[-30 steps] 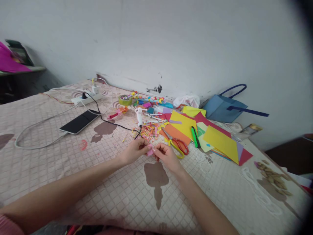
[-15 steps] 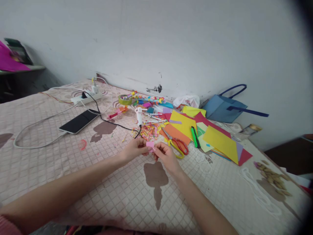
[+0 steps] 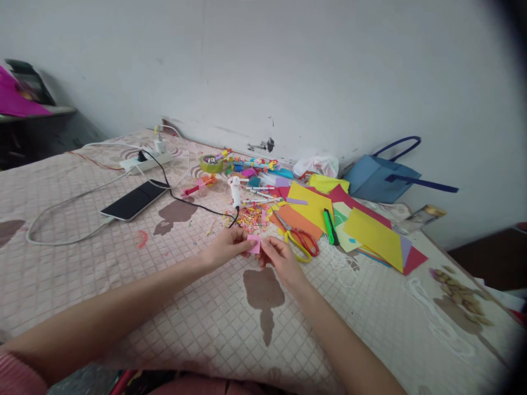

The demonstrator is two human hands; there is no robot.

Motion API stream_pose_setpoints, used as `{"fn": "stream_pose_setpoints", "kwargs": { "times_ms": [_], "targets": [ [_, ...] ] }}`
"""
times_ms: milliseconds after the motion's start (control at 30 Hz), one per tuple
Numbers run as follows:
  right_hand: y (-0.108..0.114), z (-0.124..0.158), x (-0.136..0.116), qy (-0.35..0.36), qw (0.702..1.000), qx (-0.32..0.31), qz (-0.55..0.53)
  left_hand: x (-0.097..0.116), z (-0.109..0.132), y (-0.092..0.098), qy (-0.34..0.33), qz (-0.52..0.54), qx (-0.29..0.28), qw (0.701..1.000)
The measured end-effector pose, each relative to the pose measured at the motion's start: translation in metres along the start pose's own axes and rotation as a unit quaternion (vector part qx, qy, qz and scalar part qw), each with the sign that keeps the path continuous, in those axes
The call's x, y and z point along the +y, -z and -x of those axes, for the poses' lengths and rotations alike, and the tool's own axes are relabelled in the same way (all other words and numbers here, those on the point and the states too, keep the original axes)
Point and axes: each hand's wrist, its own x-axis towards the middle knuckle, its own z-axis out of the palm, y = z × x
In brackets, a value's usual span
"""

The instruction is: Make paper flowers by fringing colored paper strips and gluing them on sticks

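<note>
A small pink paper [image 3: 257,248] is gripped between the thumb and fingers of the left hand [image 3: 224,249], near the middle of the worktop [image 3: 197,312]. The fingers of the right hand [image 3: 284,260] are drawn together right at the paper's right edge; whether they grip it too, I cannot tell. Just beyond lie paper scraps [image 3: 251,220], with a white glue gun [image 3: 235,195] behind them and scissors [image 3: 290,228] to their right. A green cutter [image 3: 328,226] and coloured sheets [image 3: 376,237] spread toward the worktop's right edge, where small tan pieces [image 3: 459,293] are heaped. A blue bag [image 3: 373,179] sits by the back edge, against a pale, marked wall [image 3: 247,66]. A dark-screened device [image 3: 135,200] lies on the left half, in front of a white power strip [image 3: 158,159] near the back left corner. Quilted, brown-patterned cloth covers the worktop
</note>
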Motion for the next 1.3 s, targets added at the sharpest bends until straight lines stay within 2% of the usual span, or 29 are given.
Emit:
{"fn": "stream_pose_setpoints", "kwargs": {
  "times_ms": [467, 800, 967, 1133, 1300],
  "targets": [
    [0.0017, 0.0011, 0.0029, -0.006, 1.000, 0.004, 0.001, -0.0009, -0.0005, 0.0003, 0.015, 0.010, 0.005, 1.000],
    [0.0001, 0.0017, 0.0003, -0.014, 1.000, -0.013, 0.000, -0.0034, -0.0016, 0.0020, 0.024, -0.009, -0.020, 0.999],
    [-0.0018, 0.0024, 0.0016, 0.008, 1.000, 0.022, 0.011, -0.0018, -0.0016, 0.0026, 0.014, -0.001, 0.007, 1.000],
    [-0.0038, 0.0038, 0.0014, 0.017, 0.999, 0.031, 0.019, -0.0005, -0.0003, 0.0020, -0.004, 0.037, 0.036, 0.999],
    [-0.0064, 0.0050, 0.0007, 0.037, 0.998, 0.045, 0.029, 0.0005, 0.0000, 0.0024, -0.008, 0.013, 0.039, 0.999]
  ]
}}
